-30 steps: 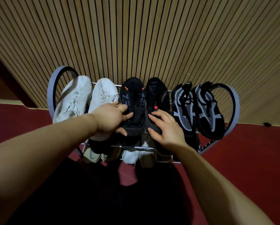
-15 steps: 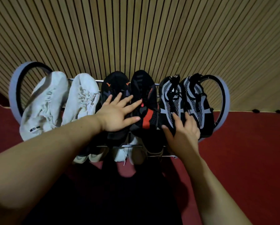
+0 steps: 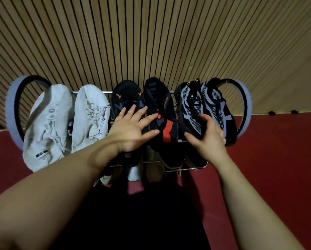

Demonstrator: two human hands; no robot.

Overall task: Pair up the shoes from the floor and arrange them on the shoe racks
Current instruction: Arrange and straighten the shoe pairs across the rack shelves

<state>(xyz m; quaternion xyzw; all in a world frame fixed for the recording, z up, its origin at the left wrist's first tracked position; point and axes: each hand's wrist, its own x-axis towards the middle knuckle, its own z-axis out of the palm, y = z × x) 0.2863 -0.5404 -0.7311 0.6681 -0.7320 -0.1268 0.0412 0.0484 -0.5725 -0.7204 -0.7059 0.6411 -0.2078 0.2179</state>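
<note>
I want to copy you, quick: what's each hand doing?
Left hand: open, flat on the black knit shoe with orange marks.
Right hand: curled over the black-and-white mesh shoe; grip cannot be told.

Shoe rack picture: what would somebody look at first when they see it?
Six shoes stand in pairs on the shoe rack: white shoes on the left, black shoes with orange in the middle, black-and-white shoes on the right. The left hand lies flat with spread fingers on the black pair, and the right hand curls its fingers at the black-and-white pair.
</note>
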